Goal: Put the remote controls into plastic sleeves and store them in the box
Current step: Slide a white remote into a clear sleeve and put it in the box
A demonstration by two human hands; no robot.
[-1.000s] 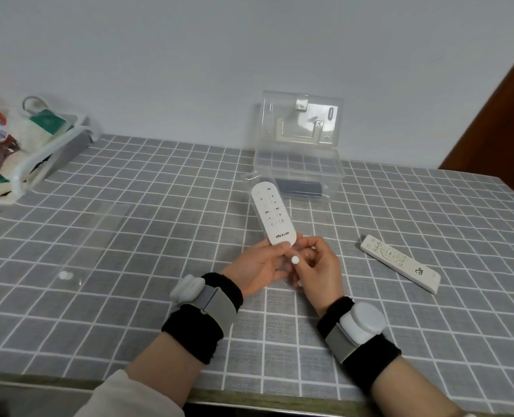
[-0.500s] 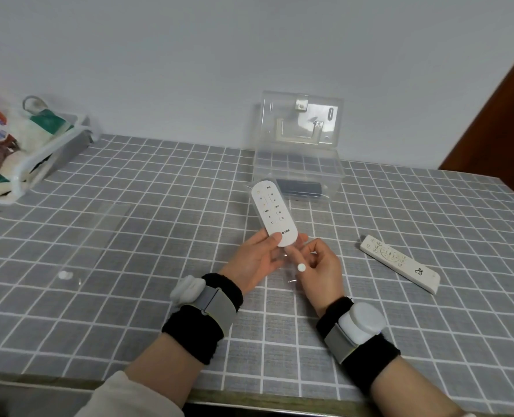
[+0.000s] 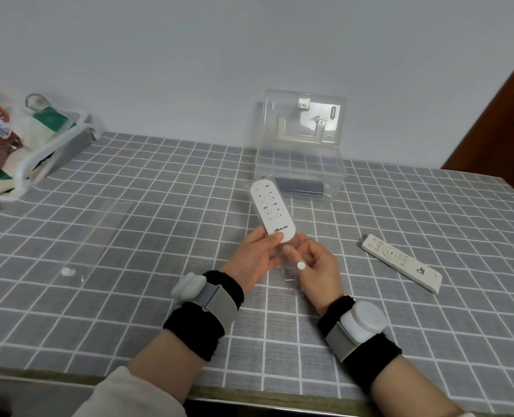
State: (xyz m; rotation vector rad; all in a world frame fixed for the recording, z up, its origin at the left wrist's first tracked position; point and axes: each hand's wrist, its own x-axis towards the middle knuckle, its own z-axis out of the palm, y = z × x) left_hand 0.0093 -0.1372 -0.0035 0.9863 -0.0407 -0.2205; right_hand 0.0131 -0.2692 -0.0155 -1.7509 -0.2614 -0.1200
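My left hand (image 3: pixel 257 257) grips the near end of a white remote (image 3: pixel 271 209) that sits inside a clear plastic sleeve, pointing away from me above the table. My right hand (image 3: pixel 317 270) pinches the sleeve's open flap, which carries a round white sticker (image 3: pixel 301 265). A second white remote (image 3: pixel 400 262) lies bare on the table to the right. The clear box (image 3: pixel 300 171) stands open behind, lid up, with a dark remote (image 3: pixel 302 188) lying inside it.
An empty clear sleeve (image 3: pixel 99 233) with a white sticker (image 3: pixel 68 271) lies flat at the left. A white basket (image 3: pixel 39 145) of bagged items sits at the far left edge. A brown door (image 3: pixel 502 115) rises at the right.
My right hand has drawn the sleeve flap with its sticker down and towards me, away from the remote's end. My left hand keeps holding the remote almost still.
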